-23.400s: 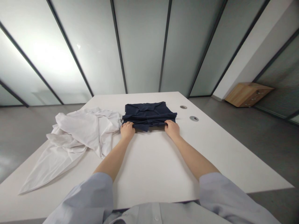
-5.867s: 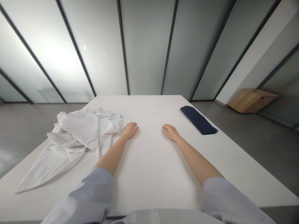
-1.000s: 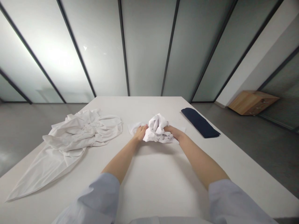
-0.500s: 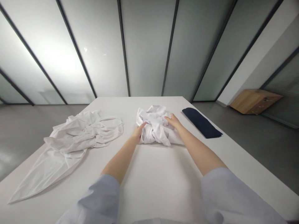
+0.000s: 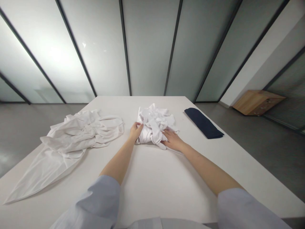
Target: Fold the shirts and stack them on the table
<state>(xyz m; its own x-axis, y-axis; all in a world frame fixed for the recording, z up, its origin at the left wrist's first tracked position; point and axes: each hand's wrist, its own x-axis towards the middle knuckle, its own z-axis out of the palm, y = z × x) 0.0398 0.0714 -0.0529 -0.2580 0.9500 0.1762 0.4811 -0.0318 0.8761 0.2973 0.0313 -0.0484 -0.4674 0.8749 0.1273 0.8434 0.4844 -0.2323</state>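
A crumpled white cloth garment (image 5: 156,122) lies bunched on the table in front of me. At its left edge my left hand (image 5: 136,131) pinches a bit of the fabric between thumb and fingers. My right hand (image 5: 173,140) rests on the garment's near right side, fingers stretched out over the folds. What kind of garment it is cannot be made out from the heap.
To the left, a larger white cloth (image 5: 83,133) lies rumpled, one pointed end reaching toward me. A folded navy cloth (image 5: 203,123) lies near the right edge of the white table (image 5: 164,184). Beyond, a wooden cabinet (image 5: 257,102) stands on the floor.
My right hand has come down and nearer from the garment's upper right to its near right side. My left hand has shifted slightly left and now pinches the edge. The heap is rearranged.
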